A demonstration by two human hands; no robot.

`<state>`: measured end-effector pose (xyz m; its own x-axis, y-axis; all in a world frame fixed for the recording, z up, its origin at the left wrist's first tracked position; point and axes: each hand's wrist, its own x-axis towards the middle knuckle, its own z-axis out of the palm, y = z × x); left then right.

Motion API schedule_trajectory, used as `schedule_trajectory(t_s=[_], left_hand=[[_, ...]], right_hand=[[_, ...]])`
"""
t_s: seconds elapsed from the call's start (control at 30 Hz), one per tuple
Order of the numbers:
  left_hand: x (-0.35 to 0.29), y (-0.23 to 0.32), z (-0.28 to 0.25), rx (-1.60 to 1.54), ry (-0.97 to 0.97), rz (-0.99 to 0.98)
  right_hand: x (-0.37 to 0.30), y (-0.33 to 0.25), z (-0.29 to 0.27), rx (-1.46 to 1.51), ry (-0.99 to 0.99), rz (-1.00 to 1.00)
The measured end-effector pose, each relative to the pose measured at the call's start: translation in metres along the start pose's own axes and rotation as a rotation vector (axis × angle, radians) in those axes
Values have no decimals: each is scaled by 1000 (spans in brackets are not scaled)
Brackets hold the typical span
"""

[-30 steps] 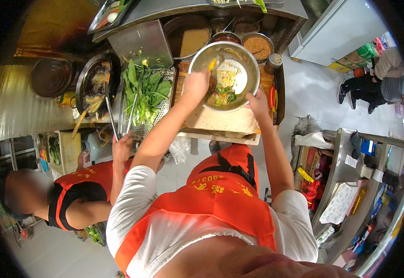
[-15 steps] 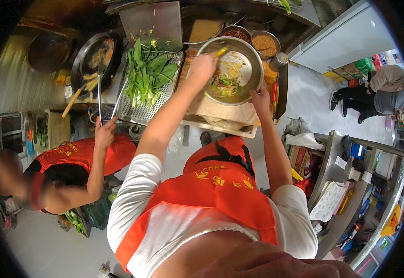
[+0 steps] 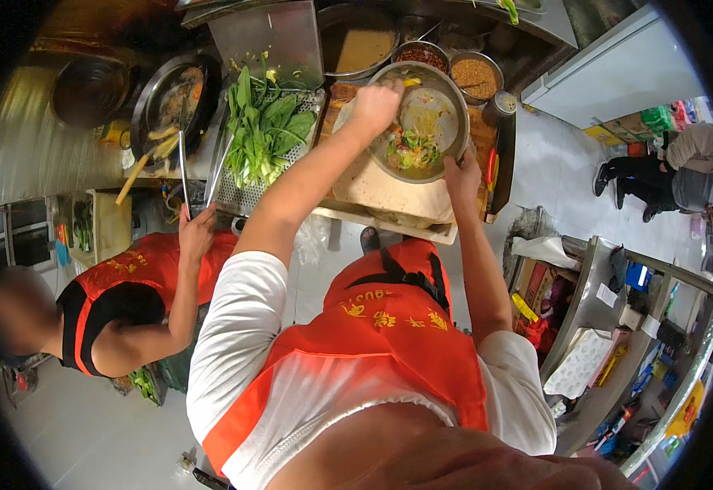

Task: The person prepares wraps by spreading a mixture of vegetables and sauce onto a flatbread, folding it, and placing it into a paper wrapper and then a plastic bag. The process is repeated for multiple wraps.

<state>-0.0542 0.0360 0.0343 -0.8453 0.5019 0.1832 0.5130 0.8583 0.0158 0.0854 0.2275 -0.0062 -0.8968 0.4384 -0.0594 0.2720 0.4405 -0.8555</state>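
Observation:
A round steel bowl (image 3: 460,107) is in front of me at the counter. My right hand (image 3: 462,176) grips its near right rim, thumb on the edge. Closed over the bowl's left side, my left hand (image 3: 376,108) holds a utensil with a yellow end (image 3: 411,82); its working end is hidden. Inside, chopped greens with red and pale bits (image 3: 414,150) lie mostly at the near side. Paler shreds and liquid spread further up the bottom. Beneath the bowl are a wooden board (image 3: 342,96) and a pale slab (image 3: 389,196).
Leafy greens (image 3: 262,126) fill a perforated tray at left. Beyond the bowl stand a pan of brown liquid (image 3: 365,51), chili flakes (image 3: 422,55), tan crumbs (image 3: 475,77) and a shaker jar (image 3: 504,103). A co-worker's hand (image 3: 197,233) holds long tongs over a wok (image 3: 148,102).
The bowl sits slightly further right in view, both my hands still at it. The greens in it have shifted toward its near side. The co-worker's head and shoulder have moved.

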Motion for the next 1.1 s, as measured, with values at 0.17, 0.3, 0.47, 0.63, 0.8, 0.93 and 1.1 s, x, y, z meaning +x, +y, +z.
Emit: schedule_trajectory(t_s=[0.17,0.3,0.47,0.63,0.8,0.93,1.1], left_hand=[[-49,11,16,24,-426,-56],[-37,18,-13,-16,-65,-4],[-5,1,-23,32,-45,-45],[-48,21,23,-6,-536,-108],[-11,1,-10,-87,57,-137],[-55,8,55,-39,-131,13],[-32,10,23,-181,85,-123]], right_hand=[[-11,1,-2,18,70,-133],[0,7,-3,9,121,-172],[-6,-3,-1,-148,136,-334],[-16,-12,2,-194,185,-305],[-2,13,-3,-44,97,-294],[7,13,-2,66,53,-254],[20,26,-13,46,2,-274]])
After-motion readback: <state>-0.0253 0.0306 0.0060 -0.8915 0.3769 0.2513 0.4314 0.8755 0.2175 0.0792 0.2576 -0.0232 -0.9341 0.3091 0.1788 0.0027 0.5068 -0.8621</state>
